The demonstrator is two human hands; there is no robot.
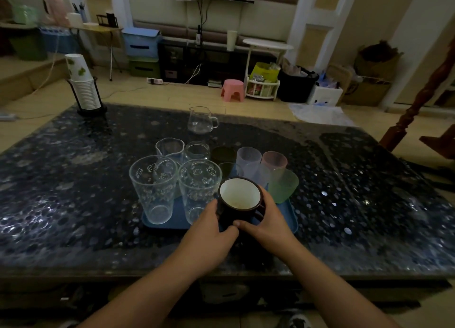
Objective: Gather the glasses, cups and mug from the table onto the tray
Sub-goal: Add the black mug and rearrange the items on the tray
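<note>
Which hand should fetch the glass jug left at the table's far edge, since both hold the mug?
Probably the left hand: the glass jug stands left of the mug, beyond that hand's side.

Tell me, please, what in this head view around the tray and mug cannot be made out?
- Mug base: hidden by left hand and right hand; whether it touches the tray is unclear.
- Tray's far edge: hidden behind the glasses.
- Dark cup: too dim to identify.

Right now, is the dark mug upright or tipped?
Upright: the dark mug shows its open mouth and empty pale inside, held between both hands over the blue tray.
</note>
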